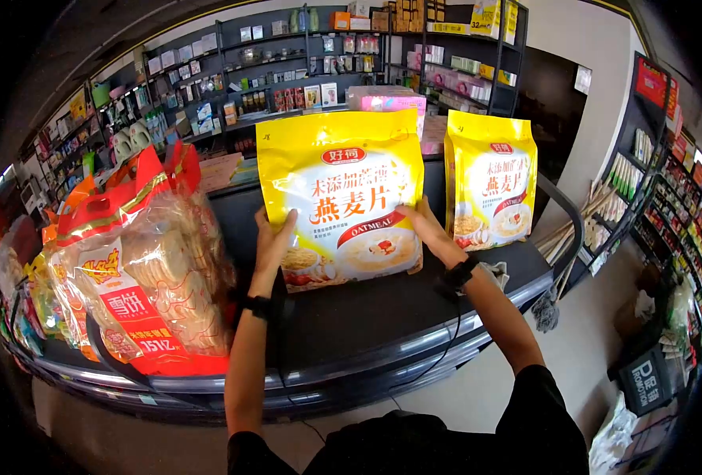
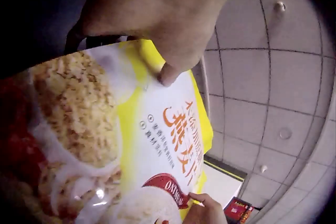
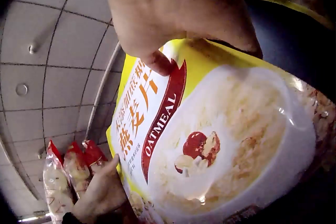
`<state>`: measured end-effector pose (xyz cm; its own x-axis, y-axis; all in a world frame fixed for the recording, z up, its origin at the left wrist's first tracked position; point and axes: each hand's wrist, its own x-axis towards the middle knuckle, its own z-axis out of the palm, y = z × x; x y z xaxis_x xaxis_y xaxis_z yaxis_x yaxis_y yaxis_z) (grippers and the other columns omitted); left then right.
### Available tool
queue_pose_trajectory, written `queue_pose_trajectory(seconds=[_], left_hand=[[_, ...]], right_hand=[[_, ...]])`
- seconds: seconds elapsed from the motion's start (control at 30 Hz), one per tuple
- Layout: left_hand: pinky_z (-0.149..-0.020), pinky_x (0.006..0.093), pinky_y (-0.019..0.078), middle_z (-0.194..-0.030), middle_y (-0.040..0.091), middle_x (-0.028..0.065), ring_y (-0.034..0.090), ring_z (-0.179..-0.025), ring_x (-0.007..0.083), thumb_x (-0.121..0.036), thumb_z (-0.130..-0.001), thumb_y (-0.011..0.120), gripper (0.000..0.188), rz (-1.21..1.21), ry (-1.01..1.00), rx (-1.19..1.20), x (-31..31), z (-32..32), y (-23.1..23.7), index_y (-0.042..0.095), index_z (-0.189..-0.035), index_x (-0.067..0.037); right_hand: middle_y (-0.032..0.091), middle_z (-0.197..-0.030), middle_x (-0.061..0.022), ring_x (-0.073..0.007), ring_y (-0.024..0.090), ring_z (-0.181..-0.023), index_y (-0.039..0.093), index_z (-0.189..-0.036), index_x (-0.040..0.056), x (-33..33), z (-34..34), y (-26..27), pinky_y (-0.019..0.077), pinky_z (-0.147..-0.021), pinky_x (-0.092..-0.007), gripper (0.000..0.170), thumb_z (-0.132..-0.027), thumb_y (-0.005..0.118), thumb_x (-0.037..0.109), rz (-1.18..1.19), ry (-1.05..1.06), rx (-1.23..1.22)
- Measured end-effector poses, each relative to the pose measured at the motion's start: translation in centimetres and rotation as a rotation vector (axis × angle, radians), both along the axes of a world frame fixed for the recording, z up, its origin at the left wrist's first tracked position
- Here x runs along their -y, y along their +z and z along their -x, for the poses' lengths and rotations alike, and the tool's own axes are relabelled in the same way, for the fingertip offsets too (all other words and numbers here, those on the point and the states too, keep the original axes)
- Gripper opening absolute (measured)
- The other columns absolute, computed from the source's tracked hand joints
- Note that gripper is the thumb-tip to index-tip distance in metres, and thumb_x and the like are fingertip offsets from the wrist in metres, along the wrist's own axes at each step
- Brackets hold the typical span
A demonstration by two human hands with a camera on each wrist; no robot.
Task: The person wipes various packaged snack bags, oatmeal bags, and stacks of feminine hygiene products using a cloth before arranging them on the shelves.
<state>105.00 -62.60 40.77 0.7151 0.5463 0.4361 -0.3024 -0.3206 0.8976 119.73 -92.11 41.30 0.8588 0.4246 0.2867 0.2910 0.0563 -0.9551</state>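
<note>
A yellow and white bag of oatmeal [image 1: 343, 182] stands upright over the dark counter, its printed front facing me. My left hand [image 1: 274, 241] grips its left side, thumb on the front face and fingers out of sight behind. On the opposite side my right hand [image 1: 434, 233] holds the bag the same way, its thumb beside the red OATMEAL ribbon. Up close in the left wrist view, the left thumb [image 2: 168, 74] presses on the white panel. The right thumb [image 3: 160, 64] lies near the ribbon's end in the right wrist view. A second, matching oatmeal bag [image 1: 491, 178] stands to the right.
Large red-topped bags of rice crackers [image 1: 149, 269] crowd the left of the counter [image 1: 343, 317]. Behind the oatmeal sits a pink box [image 1: 387, 99]. Stocked shelves [image 1: 272, 63] line the back wall. A black cable [image 1: 426, 360] hangs in front of the counter's edge.
</note>
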Motion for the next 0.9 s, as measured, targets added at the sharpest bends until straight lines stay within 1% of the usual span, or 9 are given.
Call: queue_pose_trajectory(seconds=[0.33,0.4,0.43,0.5,0.53,0.6,0.67,0.73,0.9], left_hand=[[-0.102,0.0343,0.0414,-0.128,0.058,0.0158,0.054,-0.116,0.0219,-0.040,-0.098,0.062,0.063,0.177,-0.094,-0.149,-0.5,3.5,-1.6,0.044,-0.137,0.006],[-0.098,0.0362,0.0439,-0.128,0.055,0.0208,0.054,-0.118,0.0279,-0.036,-0.094,0.067,0.061,0.123,0.033,-0.096,-0.2,4.0,-1.2,0.045,-0.130,0.009],[-0.098,0.0362,0.0439,-0.128,0.055,0.0208,0.054,-0.118,0.0279,-0.036,-0.094,0.067,0.061,0.115,0.031,-0.097,0.4,4.3,-0.8,0.045,-0.130,0.009],[-0.104,0.0399,0.0401,-0.130,0.052,0.0240,0.051,-0.122,0.0352,-0.025,-0.090,0.072,0.060,-0.448,0.445,0.000,3.3,5.6,1.0,0.044,-0.132,0.008],[-0.108,0.0431,0.0372,-0.131,0.049,0.0263,0.048,-0.124,0.0400,-0.017,-0.086,0.075,0.060,-0.450,0.353,0.090,4.6,5.9,2.3,0.045,-0.132,0.007],[-0.106,0.0394,0.0390,-0.135,0.049,0.0215,0.050,-0.124,0.0328,-0.017,-0.090,0.071,0.054,-0.577,0.216,0.135,8.2,6.1,6.5,0.046,-0.134,0.004],[-0.105,0.0407,0.0411,-0.127,0.056,0.0203,0.053,-0.121,0.0356,-0.015,-0.089,0.071,0.045,-0.772,0.164,0.272,11.1,3.9,11.2,0.053,-0.128,0.001],[-0.100,0.0411,0.0449,-0.117,0.063,0.0191,0.057,-0.114,0.0382,-0.016,-0.088,0.069,0.036,-0.925,0.089,0.346,12.2,-1.5,14.7,0.059,-0.120,0.000],[-0.092,0.0427,0.0492,-0.108,0.068,0.0203,0.064,-0.102,0.0407,-0.020,-0.089,0.067,0.032,-1.045,0.055,-0.005,10.9,-15.4,18.5,0.065,-0.114,-0.001]], right_hand=[[0.052,-0.133,-0.0208,-0.0273,0.050,-0.124,0.024,-0.140,-0.0142,-0.9,1.9,-0.1,0.0377,-0.108,-0.0338,0.087,-0.092,0.070,0.041,0.297,-0.029,0.011],[0.048,-0.139,-0.0287,-0.0364,0.048,-0.129,0.019,-0.141,-0.0188,1.3,0.8,-0.1,0.0364,-0.110,-0.0377,0.098,-0.089,0.072,0.046,0.363,0.035,0.148],[0.051,-0.134,-0.0296,-0.0389,0.049,-0.128,0.026,-0.142,-0.0134,2.7,1.2,-0.2,0.0386,-0.108,-0.0404,0.092,-0.087,0.074,0.043,0.521,-0.178,0.374],[0.056,-0.128,-0.0260,-0.0367,0.055,-0.123,0.039,-0.140,-0.0014,7.8,3.5,2.1,0.0453,-0.101,-0.0413,0.079,-0.085,0.075,0.042,0.516,-0.088,0.488],[0.060,-0.122,-0.0253,-0.0372,0.058,-0.118,0.045,-0.136,-0.0022,10.3,5.2,3.6,0.0466,-0.099,-0.0417,0.076,-0.084,0.074,0.045,0.672,-0.106,0.585],[0.059,-0.124,-0.0262,-0.0405,0.058,-0.115,0.047,-0.137,0.0025,14.6,6.2,3.9,0.0472,-0.098,-0.0435,0.077,-0.084,0.072,0.052,1.141,-0.050,0.520],[0.056,-0.129,-0.0261,-0.0459,0.058,-0.112,0.050,-0.138,0.0136,17.8,5.0,-0.7,0.0477,-0.096,-0.0477,0.072,-0.082,0.073,0.052,1.234,-0.026,0.739],[0.054,-0.131,-0.0265,-0.0478,0.058,-0.110,0.052,-0.137,0.0185,17.2,5.9,-2.1,0.0477,-0.096,-0.0506,0.068,-0.081,0.074,0.050,1.211,0.021,0.638],[0.058,-0.126,-0.0223,-0.0459,0.060,-0.110,0.054,-0.134,0.0233,16.1,5.3,-2.8,0.0514,-0.090,-0.0528,0.063,-0.077,0.079,0.037,1.253,0.236,0.704]])
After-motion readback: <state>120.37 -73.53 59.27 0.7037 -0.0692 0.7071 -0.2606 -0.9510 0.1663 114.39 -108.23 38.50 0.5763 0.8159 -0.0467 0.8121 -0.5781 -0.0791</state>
